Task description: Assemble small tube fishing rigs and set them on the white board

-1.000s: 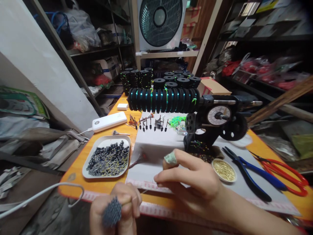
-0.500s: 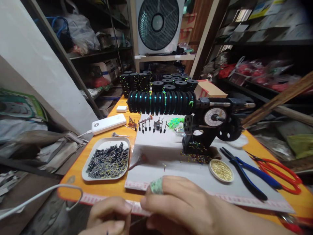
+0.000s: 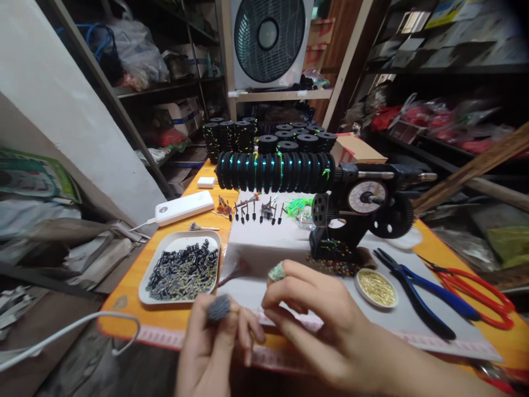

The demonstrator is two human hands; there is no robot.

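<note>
At the bottom centre of the frame, the left hand (image 3: 210,353) was clenched around a grey bundle of thin pins (image 3: 217,307), whose bristly end stuck up above the fingers just over the near edge of the orange bench (image 3: 124,300). Just to its right, the right hand (image 3: 326,325) reached in from the lower right, its fingers curled and its thumb and forefinger pinched together close to the bundle; whether anything lay in that grip was too small to tell. A strip of green tape (image 3: 276,271) wrapped one raised fingertip of that hand.

Left of the hands, in the lower left part of the bench, a white tray (image 3: 165,295) held a heap of small black parts (image 3: 184,270). Under and beyond the hands lay a white sheet (image 3: 268,248). In the middle of the frame a black winding machine (image 3: 359,207) with a round dial stood on the sheet, and a row of black spools (image 3: 275,171) ran leftward from it on a shaft. More black spools (image 3: 268,138) were stacked behind. Right of the right hand sat a small dish of gold bits (image 3: 376,287), then blue-handled pliers (image 3: 417,292), and red-handled scissors (image 3: 475,289) toward the right edge. A white power bank (image 3: 184,207) lay at the left of the bench, and a fan (image 3: 268,38) stood at the top centre.
</note>
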